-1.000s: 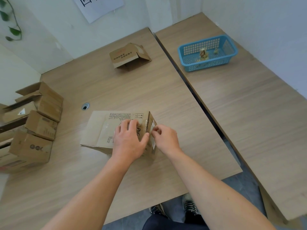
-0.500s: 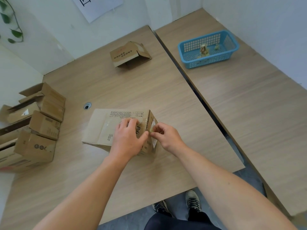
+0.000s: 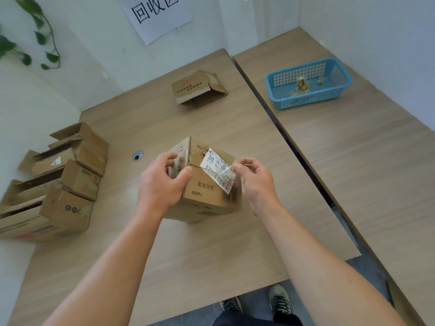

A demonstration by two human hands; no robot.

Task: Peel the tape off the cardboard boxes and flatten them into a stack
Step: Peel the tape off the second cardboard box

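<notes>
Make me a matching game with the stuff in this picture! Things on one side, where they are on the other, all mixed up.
Things:
1 box
2 blue basket
3 paper sign
4 label

Places:
A on the wall
B pinched by the right hand
C gripped by the left hand
D on the right table

Pairs: 1-C, 2-D, 3-A, 4-B

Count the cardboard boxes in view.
6 seen: one box mid-table, gripped by the left hand while the right hand pinches its tape; one near the far wall; four at the table's left edge. They overlap and run off-frame, so more may be hidden.
</notes>
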